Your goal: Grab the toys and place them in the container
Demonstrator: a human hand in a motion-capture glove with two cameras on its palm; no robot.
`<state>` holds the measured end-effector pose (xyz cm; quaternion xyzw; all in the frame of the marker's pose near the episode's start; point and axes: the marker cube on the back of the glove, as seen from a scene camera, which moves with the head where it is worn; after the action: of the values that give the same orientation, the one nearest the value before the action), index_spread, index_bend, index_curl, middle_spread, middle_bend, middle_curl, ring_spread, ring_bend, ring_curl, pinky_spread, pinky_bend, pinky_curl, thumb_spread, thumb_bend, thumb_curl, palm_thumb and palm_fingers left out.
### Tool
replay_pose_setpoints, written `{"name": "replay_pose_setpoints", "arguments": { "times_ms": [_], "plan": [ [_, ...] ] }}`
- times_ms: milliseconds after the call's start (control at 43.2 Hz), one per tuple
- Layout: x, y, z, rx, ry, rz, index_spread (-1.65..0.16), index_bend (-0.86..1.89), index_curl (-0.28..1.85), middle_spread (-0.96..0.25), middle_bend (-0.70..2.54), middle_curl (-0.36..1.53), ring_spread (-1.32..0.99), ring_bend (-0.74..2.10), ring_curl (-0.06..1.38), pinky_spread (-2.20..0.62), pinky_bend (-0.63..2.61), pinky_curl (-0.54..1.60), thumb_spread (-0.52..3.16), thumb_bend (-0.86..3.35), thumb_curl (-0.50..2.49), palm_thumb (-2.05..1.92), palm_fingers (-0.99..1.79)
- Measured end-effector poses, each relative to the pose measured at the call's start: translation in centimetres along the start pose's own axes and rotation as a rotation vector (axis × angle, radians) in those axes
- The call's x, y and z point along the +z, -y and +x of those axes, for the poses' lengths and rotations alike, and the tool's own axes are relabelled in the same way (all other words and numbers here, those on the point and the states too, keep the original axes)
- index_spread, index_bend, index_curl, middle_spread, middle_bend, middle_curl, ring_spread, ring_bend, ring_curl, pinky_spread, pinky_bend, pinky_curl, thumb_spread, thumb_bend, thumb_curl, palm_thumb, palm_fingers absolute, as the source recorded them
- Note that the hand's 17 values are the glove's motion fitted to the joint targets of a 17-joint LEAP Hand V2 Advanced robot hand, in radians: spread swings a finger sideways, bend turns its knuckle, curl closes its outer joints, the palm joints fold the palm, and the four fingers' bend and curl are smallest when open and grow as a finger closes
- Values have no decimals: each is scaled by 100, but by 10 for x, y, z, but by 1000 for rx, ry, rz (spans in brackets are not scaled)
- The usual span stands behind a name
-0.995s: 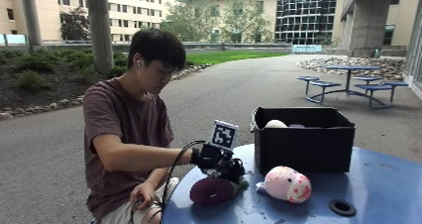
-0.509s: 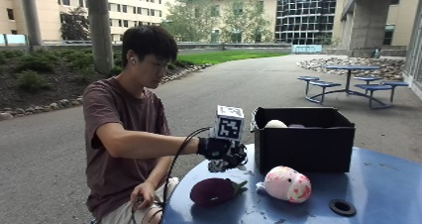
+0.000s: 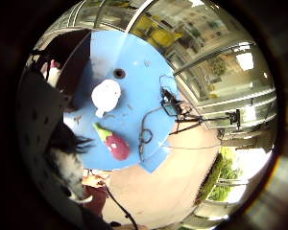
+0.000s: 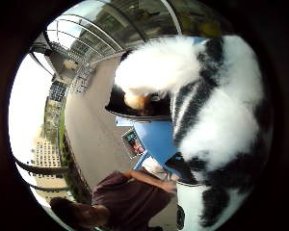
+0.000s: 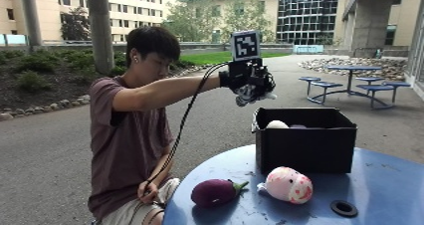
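Blue table [image 5: 371,185], gloved hand [image 5: 248,80] gripping plush [image 5: 255,93] above container [image 5: 305,140]

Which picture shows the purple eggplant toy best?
The outside view: the eggplant toy lies whole on the blue table, beside the pink toy. The little finger side palm view shows it small and far below. The thumb side view misses it.

The outside camera sits across the round blue table [image 5: 371,185], fairly close, looking back at the seated person and the black open-top box [image 5: 306,140]. The little-finger palm cam looks straight down on that same table [image 3: 144,86] from well above. The thumb-side one is filled by a black-and-white furry plush toy [image 4: 216,125], with the box [image 4: 135,108] behind.
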<state>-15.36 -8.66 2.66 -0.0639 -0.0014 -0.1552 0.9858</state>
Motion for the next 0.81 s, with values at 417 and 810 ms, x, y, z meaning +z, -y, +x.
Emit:
{"name": "replay_pose_setpoints", "arguments": {
  "times_ms": [417, 810],
  "plan": [
    [22, 102, -109, -87, -45, -22, -40, 59, 10, -24, 109, 68, -33, 139, 57, -38, 111, 56, 54, 4, 104, 57, 85],
    [73, 130, -164, -84, -206, -316, -23, 19, 12, -9, 30, 48, -16, 84, 46, -19, 115, 55, 93, -11, 85, 19, -61]
  ]
}}
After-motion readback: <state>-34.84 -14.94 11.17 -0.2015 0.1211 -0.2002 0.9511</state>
